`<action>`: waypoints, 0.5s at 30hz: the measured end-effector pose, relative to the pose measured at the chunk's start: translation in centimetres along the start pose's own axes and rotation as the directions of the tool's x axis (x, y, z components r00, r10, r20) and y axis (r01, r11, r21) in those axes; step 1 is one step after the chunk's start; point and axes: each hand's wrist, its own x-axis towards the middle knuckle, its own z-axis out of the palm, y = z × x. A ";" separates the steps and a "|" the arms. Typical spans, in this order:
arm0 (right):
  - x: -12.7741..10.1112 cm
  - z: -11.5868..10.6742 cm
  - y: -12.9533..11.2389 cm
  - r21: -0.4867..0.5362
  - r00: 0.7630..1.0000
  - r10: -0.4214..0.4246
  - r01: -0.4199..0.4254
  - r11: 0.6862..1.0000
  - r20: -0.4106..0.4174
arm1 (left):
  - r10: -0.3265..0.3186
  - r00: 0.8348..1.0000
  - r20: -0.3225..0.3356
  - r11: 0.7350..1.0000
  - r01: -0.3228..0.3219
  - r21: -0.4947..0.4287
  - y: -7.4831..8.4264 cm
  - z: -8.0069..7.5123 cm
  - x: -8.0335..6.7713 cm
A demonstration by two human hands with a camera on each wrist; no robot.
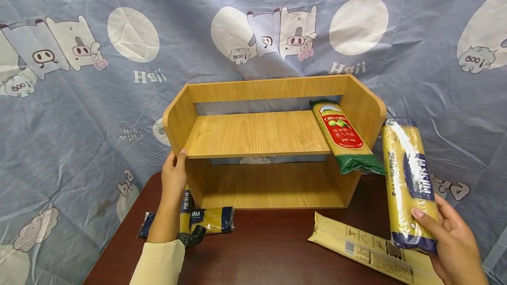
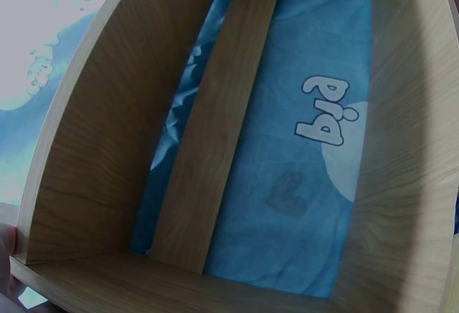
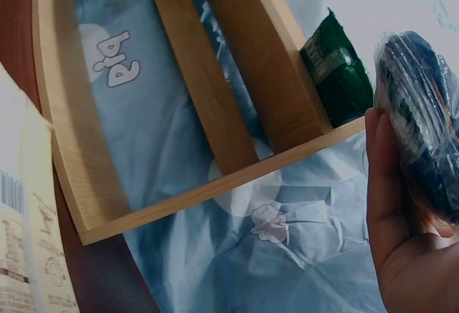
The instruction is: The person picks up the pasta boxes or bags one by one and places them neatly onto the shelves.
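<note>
A two-tier wooden shelf [image 1: 253,133] stands on the table. My left hand [image 1: 174,173] grips its left side panel near the upper board, thumb at the front edge. To the right of the shelf, my right hand [image 1: 455,236] holds a yellow and blue pack of spaghetti [image 1: 402,162] upright by its lower end, thumb across the front. The pack's blue end [image 3: 423,112] shows above the fingers in the right wrist view. On the upper board's right end lies an Olivoilà pasta pack [image 1: 336,129], its green end jutting past the front edge.
A cream-coloured pasta pack [image 1: 368,247] lies on the dark red table [image 1: 269,250] at front right. Blue and yellow pasta packs [image 1: 215,220] lie by the left forearm, partly hidden by it. A patterned blue cloth [image 1: 190,25] hangs behind the shelf.
</note>
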 end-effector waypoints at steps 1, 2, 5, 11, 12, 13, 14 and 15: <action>0.0 0.1 -0.1 -0.006 1.000 -0.001 0.001 1.000 -0.001 | -0.001 1.000 0.004 1.000 0.001 -0.001 0.0 0.0 0.0; 0.1 0.1 -0.2 -0.015 1.000 0.000 0.000 1.000 -0.002 | -0.003 1.000 0.006 1.000 0.003 0.000 0.0 0.0 0.0; 0.1 0.4 -0.5 -0.019 1.000 -0.009 0.009 1.000 0.006 | -0.003 1.000 0.011 1.000 0.003 -0.002 0.1 0.0 0.0; 0.2 0.9 -0.9 0.036 0.999 -0.048 0.048 0.998 0.014 | 0.005 1.000 0.015 1.000 -0.005 -0.011 0.0 -0.1 -0.1; 0.3 1.1 -1.0 0.032 0.999 -0.052 0.051 0.998 0.008 | 0.005 1.000 0.013 1.000 -0.005 -0.008 0.0 -0.1 -0.1; 0.3 1.1 -1.1 0.027 0.998 -0.055 0.055 0.998 0.002 | 0.004 1.000 0.012 1.000 -0.004 -0.007 0.0 -0.1 -0.1; 0.3 1.2 -1.2 0.024 0.998 -0.056 0.056 0.998 -0.005 | 0.003 1.000 0.011 1.000 -0.003 -0.004 0.0 -0.1 0.0; 0.4 1.3 -1.2 0.024 0.998 -0.058 0.058 0.998 -0.007 | 0.002 1.000 0.009 1.000 -0.002 -0.002 0.0 -0.1 0.0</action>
